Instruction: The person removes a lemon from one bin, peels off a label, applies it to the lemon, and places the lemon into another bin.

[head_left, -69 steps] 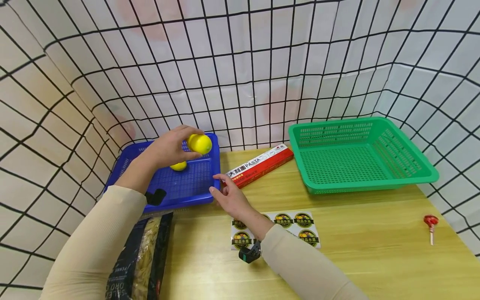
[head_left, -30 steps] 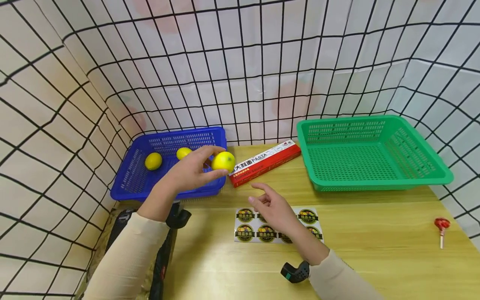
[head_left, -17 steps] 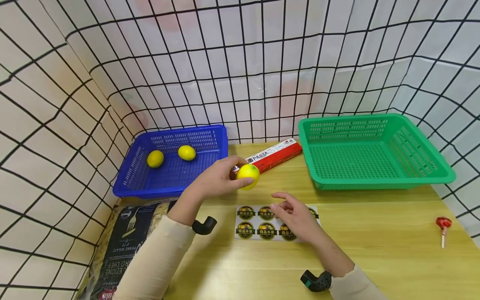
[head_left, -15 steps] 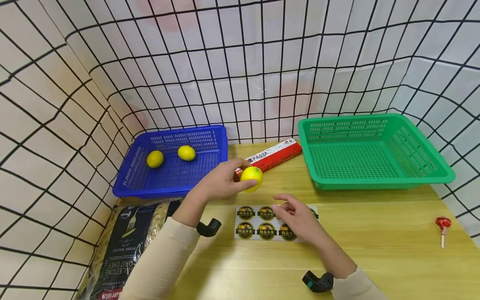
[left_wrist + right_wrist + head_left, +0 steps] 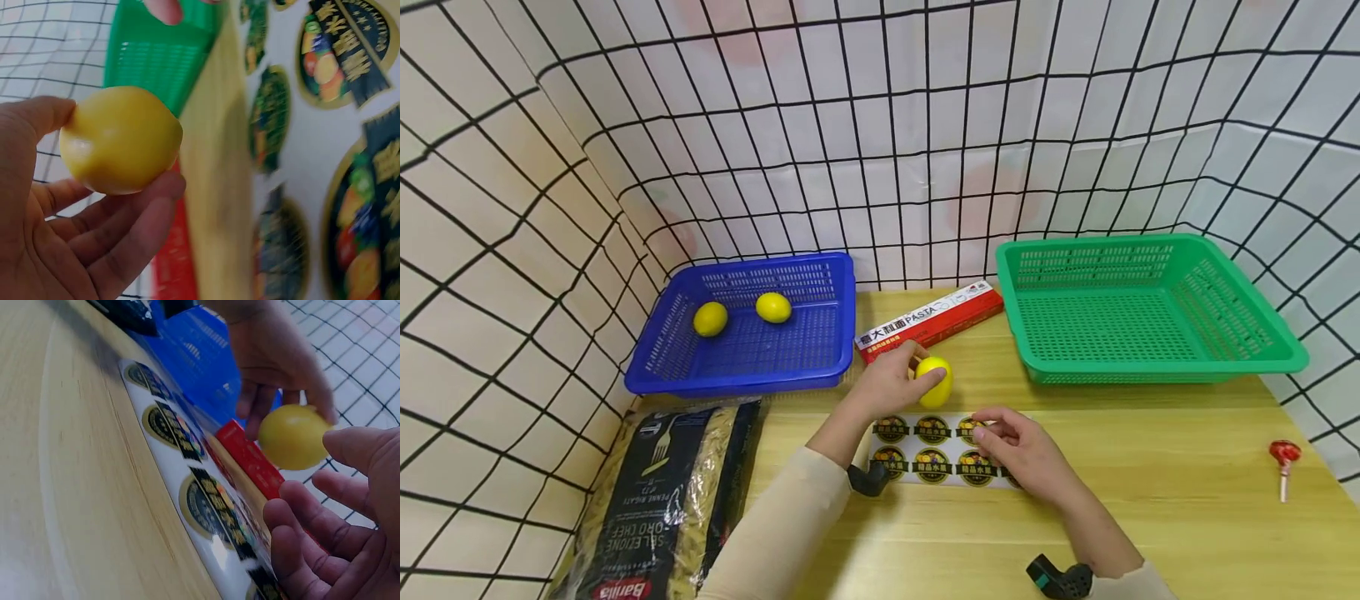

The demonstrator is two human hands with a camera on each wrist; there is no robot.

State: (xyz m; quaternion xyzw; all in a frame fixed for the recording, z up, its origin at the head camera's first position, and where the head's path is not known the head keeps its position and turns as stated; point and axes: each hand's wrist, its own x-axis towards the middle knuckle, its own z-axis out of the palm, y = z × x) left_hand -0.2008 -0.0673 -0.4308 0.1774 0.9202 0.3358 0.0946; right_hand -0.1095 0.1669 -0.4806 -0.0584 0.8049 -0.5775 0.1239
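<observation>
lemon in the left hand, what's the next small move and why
Probably the right hand should peel one sticker off the sticker sheet. The left hand grips the lemon just above the sheet's far edge, its skin bare in the left wrist view, and the right hand's fingertips already rest on the sheet's top row. The green basket holds nothing.
</observation>
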